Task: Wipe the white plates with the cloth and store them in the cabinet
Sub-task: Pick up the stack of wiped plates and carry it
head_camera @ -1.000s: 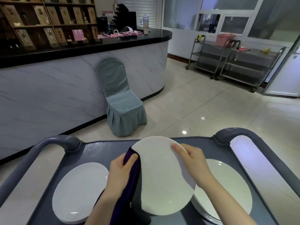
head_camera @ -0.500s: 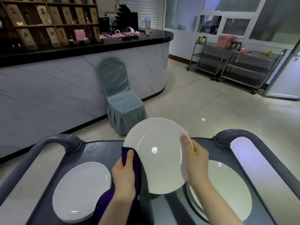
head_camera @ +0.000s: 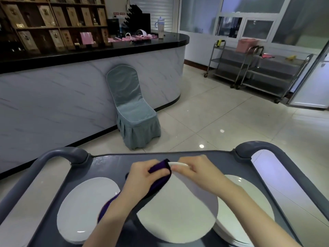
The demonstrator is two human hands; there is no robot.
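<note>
Clamped round a purple cloth (head_camera: 161,177), the left hand (head_camera: 145,174) presses it over the far rim of a plain, tilted white plate (head_camera: 178,213) above the grey cart (head_camera: 110,166), the right hand (head_camera: 197,171) pinching that rim, the plate half hiding a stack of plates (head_camera: 249,202).

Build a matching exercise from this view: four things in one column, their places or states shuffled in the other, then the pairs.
Things
1. purple cloth
2. held plate
3. plate stack
4. covered chair

Places or states
A. stands on the floor by the marble counter
B. lies on the right side of the cart
C. gripped by the left hand, pressed to a plate's rim
D. pinched at its far rim by the right hand

Pairs: 1-C, 2-D, 3-B, 4-A
</note>
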